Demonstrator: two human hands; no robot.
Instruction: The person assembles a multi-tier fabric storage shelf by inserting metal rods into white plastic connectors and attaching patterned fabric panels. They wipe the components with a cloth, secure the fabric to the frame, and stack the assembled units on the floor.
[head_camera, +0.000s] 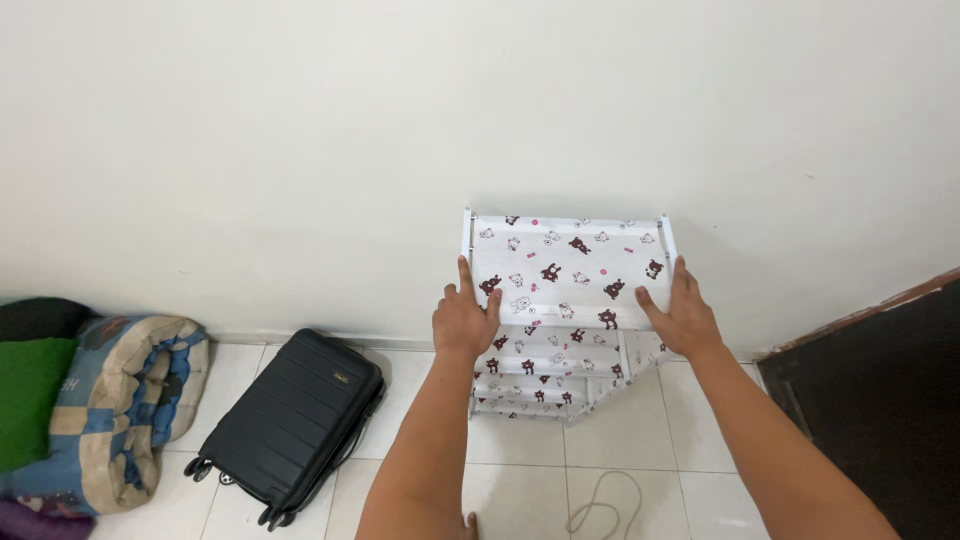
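Note:
A small shelf rack (565, 262) with white tubes and white fabric tiers printed with brown bears stands against the white wall. Its top tier faces me, and lower tiers show beneath it. My left hand (465, 317) grips the front left edge of the top tier, fingers laid on the fabric. My right hand (682, 312) grips the front right edge the same way. Both arms reach forward from the bottom of the view.
A black wheeled suitcase (295, 420) lies flat on the white tiled floor at the left. Rolled bedding (125, 405) and a green cushion (28, 395) lie at the far left. A white cord (600, 505) loops on the floor near me. A dark door (880, 390) stands at the right.

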